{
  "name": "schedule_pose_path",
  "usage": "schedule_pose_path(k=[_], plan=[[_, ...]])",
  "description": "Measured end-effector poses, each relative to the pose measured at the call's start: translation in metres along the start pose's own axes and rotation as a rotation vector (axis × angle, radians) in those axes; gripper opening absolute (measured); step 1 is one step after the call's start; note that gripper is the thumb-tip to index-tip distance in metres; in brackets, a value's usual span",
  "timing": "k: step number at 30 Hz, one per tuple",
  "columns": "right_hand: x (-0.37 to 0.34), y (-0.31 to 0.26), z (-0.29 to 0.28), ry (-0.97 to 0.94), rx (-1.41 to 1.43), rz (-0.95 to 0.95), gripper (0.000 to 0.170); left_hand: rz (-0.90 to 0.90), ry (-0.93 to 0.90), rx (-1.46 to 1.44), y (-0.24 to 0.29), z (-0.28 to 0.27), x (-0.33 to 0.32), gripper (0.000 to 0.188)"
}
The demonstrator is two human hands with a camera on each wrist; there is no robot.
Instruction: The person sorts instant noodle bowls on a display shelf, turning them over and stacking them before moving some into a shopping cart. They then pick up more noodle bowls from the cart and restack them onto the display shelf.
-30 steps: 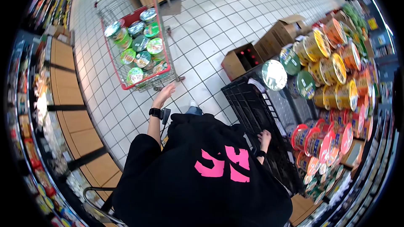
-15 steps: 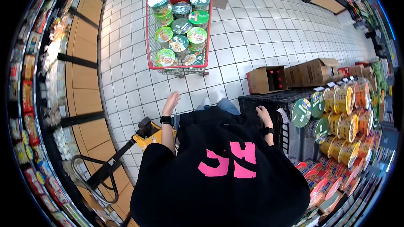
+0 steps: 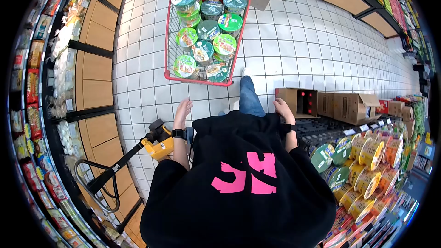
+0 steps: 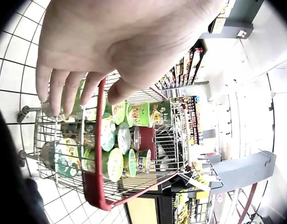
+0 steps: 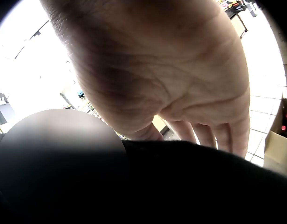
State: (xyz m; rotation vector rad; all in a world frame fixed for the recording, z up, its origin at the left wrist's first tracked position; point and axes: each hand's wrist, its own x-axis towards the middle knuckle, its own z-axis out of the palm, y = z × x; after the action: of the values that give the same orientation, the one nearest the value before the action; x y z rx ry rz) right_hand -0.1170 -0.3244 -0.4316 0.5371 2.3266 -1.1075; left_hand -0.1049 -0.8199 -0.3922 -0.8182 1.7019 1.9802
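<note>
My left hand (image 3: pixel 183 109) reaches forward with relaxed fingers and holds nothing. Ahead of it stands a shopping cart (image 3: pixel 198 81) with a red rim, loaded with several green and white instant noodle cups (image 3: pixel 202 51). In the left wrist view the fingers of the left hand (image 4: pixel 101 51) overlap the cart's rim (image 4: pixel 99 140), with noodle cups (image 4: pixel 115 163) behind the wire. My right hand (image 3: pixel 283 108) hangs loose at my right side, near an open cardboard box (image 3: pixel 288 97). The right wrist view shows the palm of that right hand (image 5: pixel 171 79) with nothing in it.
Stacked black crates (image 3: pixel 301 129) stand at the right, beside piled yellow noodle cups (image 3: pixel 367 154) and green-lidded cups (image 3: pixel 323 157). A yellow pallet jack (image 3: pixel 158 148) is at my left. Shelves with wooden fronts (image 3: pixel 98 66) line the left side. White floor tiles (image 3: pixel 294 50) stretch ahead.
My body has turned and stepped forward, so the cart now lies straight ahead and closer. The crates and noodle display have slid back along my right. Both hands stay free.
</note>
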Motion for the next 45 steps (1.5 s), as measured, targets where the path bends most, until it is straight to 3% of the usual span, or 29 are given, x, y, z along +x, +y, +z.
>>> schedule_pose_path(k=[5, 11, 13, 22, 27, 32, 34, 35, 38, 40, 42, 45], plan=[[0.058, -0.060, -0.055, -0.048, 0.019, 0.004, 0.050, 0.132, 0.051, -0.023, 0.078, 0.062, 0.044, 0.048], [0.127, -0.119, -0.111, -0.129, -0.058, -0.041, 0.049, 0.138, 0.042, -0.130, 0.127, 0.118, 0.132, 0.042], [0.152, -0.137, -0.124, -0.164, -0.083, -0.082, 0.049, 0.111, 0.051, -0.227, 0.112, 0.118, 0.184, 0.042], [0.247, -0.229, -0.158, -0.221, -0.092, -0.326, 0.046, 0.010, 0.231, -0.319, 0.118, 0.144, 0.268, 0.052], [0.272, -0.282, -0.153, -0.316, -0.101, -0.465, 0.042, -0.007, 0.188, -0.380, 0.118, 0.165, 0.259, 0.053], [0.262, -0.338, -0.135, -0.427, -0.154, -0.461, 0.042, 0.034, 0.153, -0.465, 0.106, 0.170, 0.249, 0.053], [0.261, -0.354, -0.121, -0.499, -0.030, -0.547, 0.041, -0.010, 0.193, -0.468, 0.119, 0.176, 0.241, 0.051], [0.268, -0.356, -0.109, -0.559, 0.036, -0.641, 0.041, -0.003, 0.199, -0.472, 0.121, 0.176, 0.236, 0.051], [0.268, -0.376, -0.085, -0.558, -0.084, -0.684, 0.042, 0.123, 0.147, -0.511, 0.099, 0.166, 0.241, 0.054], [0.268, -0.401, -0.074, -0.682, -0.198, -0.595, 0.043, 0.025, 0.216, -0.548, 0.109, 0.167, 0.247, 0.057], [0.273, -0.426, -0.058, -0.728, -0.161, -0.540, 0.044, 0.054, 0.249, -0.545, 0.114, 0.165, 0.256, 0.059], [0.310, -0.451, -0.023, -0.807, -0.257, -0.620, 0.043, 0.105, 0.283, -0.574, 0.115, 0.163, 0.271, 0.065]])
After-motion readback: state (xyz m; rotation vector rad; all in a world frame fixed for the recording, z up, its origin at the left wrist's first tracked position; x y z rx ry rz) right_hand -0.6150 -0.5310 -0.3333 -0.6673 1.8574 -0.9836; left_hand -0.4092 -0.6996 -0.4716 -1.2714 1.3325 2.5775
